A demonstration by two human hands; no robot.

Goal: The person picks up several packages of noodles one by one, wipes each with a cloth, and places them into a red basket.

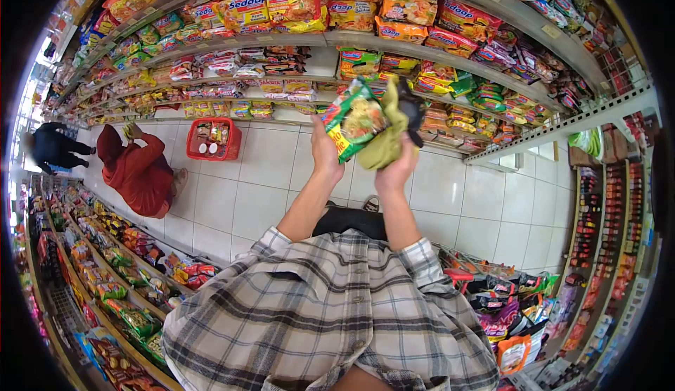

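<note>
My left hand (326, 153) grips a green instant noodle packet (358, 120) by its left edge, with the picture of noodles facing up. In my right hand (398, 169) is a bunched olive-green cloth (383, 148), pressed close to the packet's right side. A crumpled black part (413, 113) shows at the cloth's far right, behind the fingers. Both hands are raised over the aisle, in front of the lower shelves of noodle packets (360, 62).
Long shelves (330, 39) of packets curve across the front. A red basket (235, 145) with goods stands on the tiled floor (264, 180). To the left a person in red (137, 173) crouches, and another in dark clothes (56, 145) stands farther off. Snack racks (119, 289) flank me behind.
</note>
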